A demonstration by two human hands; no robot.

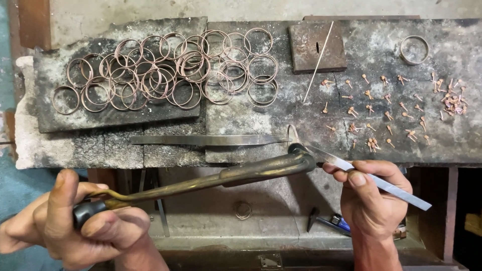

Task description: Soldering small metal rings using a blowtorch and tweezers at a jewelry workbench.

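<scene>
While the camera looks straight down on a scorched, grey stone workbench (381,50), the person's left hand (75,223), at the lower left of the frame, has its fingers wrapped closed around the black grip of a long brass-coloured torch with twin curved pipes (216,180), which slants up and to the right so that its bent nozzle ends near the middle of the frame. At the lower right, the right hand (371,200) pinches a pair of long flat steel tweezers (361,173) between thumb and fingers, the tips pointing up and left to meet a thin copper-coloured wire ring (292,134) standing on edge at the bench's front edge, just beside the torch nozzle. A second, longer pair of dark steel tweezers (206,140) lies flat along the bench, left of that ring. In the upper left, a heap of many overlapping thin copper-coloured rings (170,70) rests on a dark slab (47,113). In the upper middle sits a small rusty square metal block (316,45) with a thin pale rod (318,60) laid across it. Small copper-coloured pins (391,108) lie scattered across the right of the bench, and a single wider metal band (414,49) sits at the upper right.
</scene>
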